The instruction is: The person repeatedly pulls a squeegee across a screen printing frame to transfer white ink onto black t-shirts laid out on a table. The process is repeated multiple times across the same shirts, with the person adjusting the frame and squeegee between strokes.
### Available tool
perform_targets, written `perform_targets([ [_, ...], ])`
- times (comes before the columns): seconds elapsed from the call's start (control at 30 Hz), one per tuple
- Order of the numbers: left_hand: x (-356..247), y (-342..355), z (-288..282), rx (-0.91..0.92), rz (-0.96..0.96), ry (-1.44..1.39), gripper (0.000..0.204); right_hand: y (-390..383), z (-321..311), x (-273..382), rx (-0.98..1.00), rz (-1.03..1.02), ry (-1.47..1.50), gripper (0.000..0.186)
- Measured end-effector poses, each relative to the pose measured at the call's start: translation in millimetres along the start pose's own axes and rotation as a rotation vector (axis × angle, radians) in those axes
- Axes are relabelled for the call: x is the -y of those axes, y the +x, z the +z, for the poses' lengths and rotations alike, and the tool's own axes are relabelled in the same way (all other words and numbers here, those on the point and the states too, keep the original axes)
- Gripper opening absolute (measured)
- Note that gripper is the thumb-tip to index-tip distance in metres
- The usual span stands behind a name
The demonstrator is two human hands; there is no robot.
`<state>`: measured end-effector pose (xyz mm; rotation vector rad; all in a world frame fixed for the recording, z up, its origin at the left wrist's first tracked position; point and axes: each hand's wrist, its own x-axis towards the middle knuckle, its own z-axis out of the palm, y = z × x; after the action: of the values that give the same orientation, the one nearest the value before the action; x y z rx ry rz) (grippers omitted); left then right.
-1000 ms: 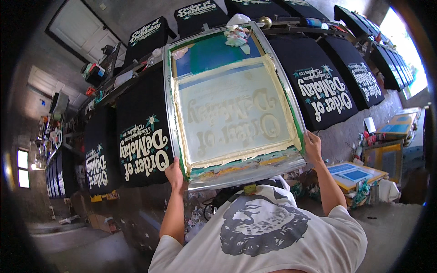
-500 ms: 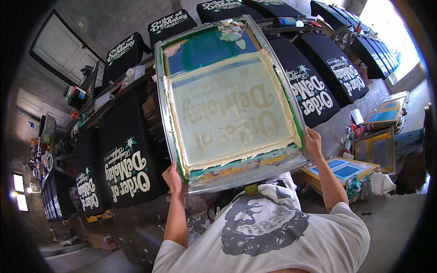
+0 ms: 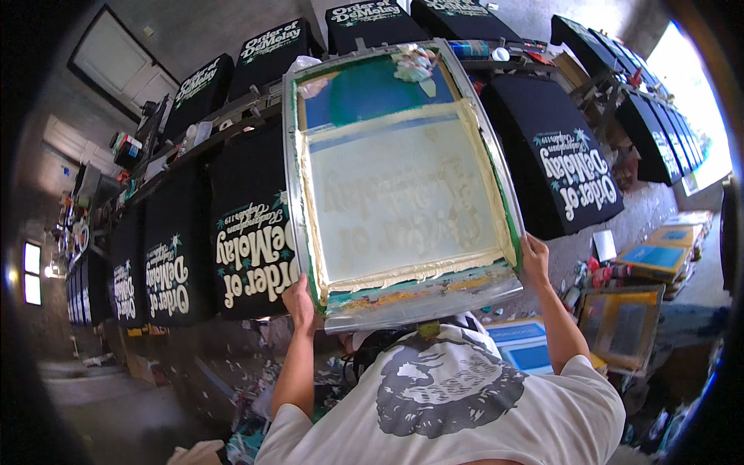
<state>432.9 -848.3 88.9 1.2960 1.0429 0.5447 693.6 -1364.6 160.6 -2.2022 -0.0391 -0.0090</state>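
Between my two hands is a screen-printing frame (image 3: 422,310) with metal rails, held up in front of my chest and tilted. My left hand (image 3: 301,304) grips its near left corner; my right hand (image 3: 535,261) grips the right rail near the bottom. Cream ink (image 3: 418,271) lies thick along the edges of the pale mesh (image 3: 395,186), where faint reversed lettering shows. A crumpled, paint-stained wad (image 3: 415,63) sits at the frame's far end, over a blue and green area. Fingers beneath the rails are hidden.
Black printed shirts on boards stand close on both sides, one at the left (image 3: 252,232) and one at the right (image 3: 554,147). More line the far side. Used frames (image 3: 624,329) lean at the lower right. Scraps litter the floor, and a white door (image 3: 120,58) stands far left.
The frame and I have shifted rightward along the row of shirts; a third shirt now shows on the near left. The lettering in the mesh looks fainter. Both hands keep their grip.
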Motion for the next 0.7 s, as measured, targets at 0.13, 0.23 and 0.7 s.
perform_targets([
  [0.13, 15, -48, 43, 0.001, -0.055, 0.188, 0.046, 17, -57, -18, 0.056, 0.077, -0.094, 0.033],
  [0.23, 34, -73, 63, -0.045, 0.014, 0.236, 0.050, 27, -79, -60, 0.055, 0.047, -0.058, 0.034],
  [0.7, 61, -107, 78, -0.088, -0.013, 0.280, 0.042, 31, -103, -93, 0.084, 0.035, -0.098, 0.035],
])
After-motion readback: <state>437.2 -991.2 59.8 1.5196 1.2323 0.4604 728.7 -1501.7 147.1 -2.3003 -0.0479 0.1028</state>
